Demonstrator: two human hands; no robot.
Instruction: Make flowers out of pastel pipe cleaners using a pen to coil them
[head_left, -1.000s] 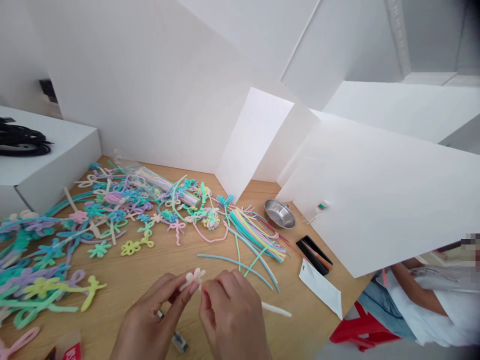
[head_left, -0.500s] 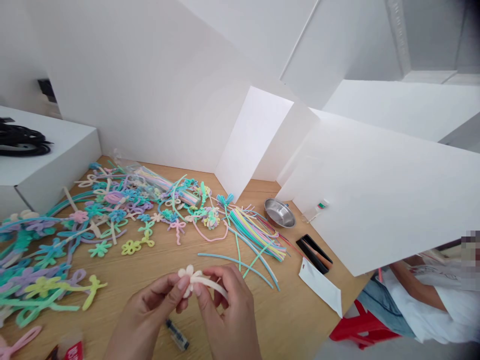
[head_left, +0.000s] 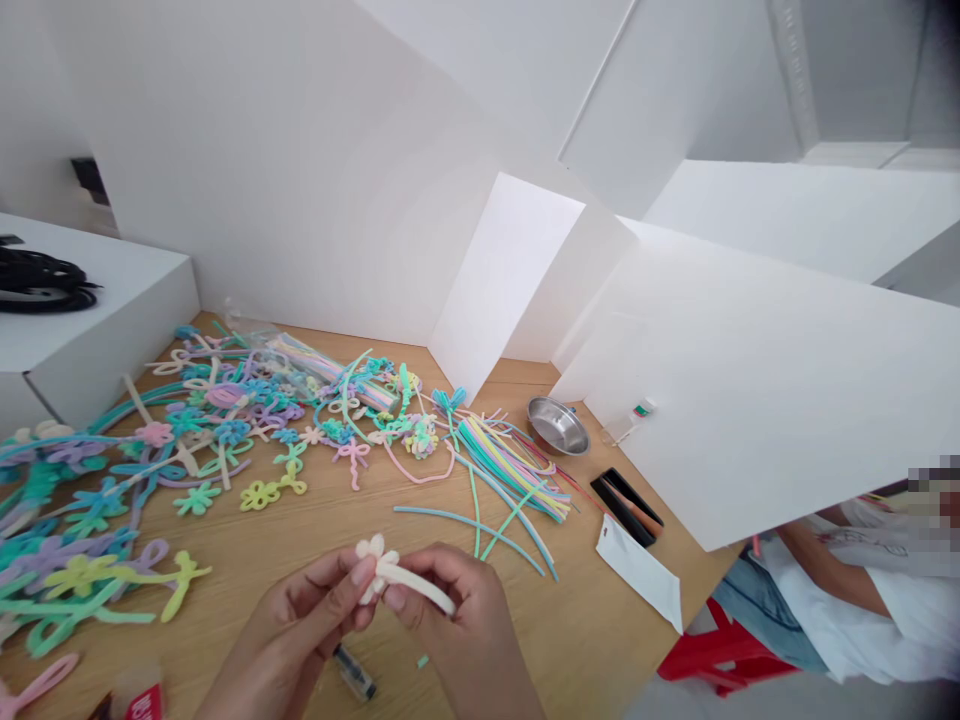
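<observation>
Both of my hands pinch one cream pipe-cleaner flower low in the middle of the view. My left hand grips it just under the petals with thumb and forefinger. My right hand is closed round its cream stem, which runs down to the right across the fingers. Beneath my hands on the wooden table lies a small clear tube and a tiny green scrap.
Pastel pipe-cleaner flowers and bows cover the table's left. A bundle of straight stems, a steel bowl, a black case and a white packet lie to the right. White boards wall the desk. Another person sits at the right.
The cream stem, hidden a second ago, now lies across my right fingers. My hands have sunk slightly with the flower, and a green scrap lies on the table.
</observation>
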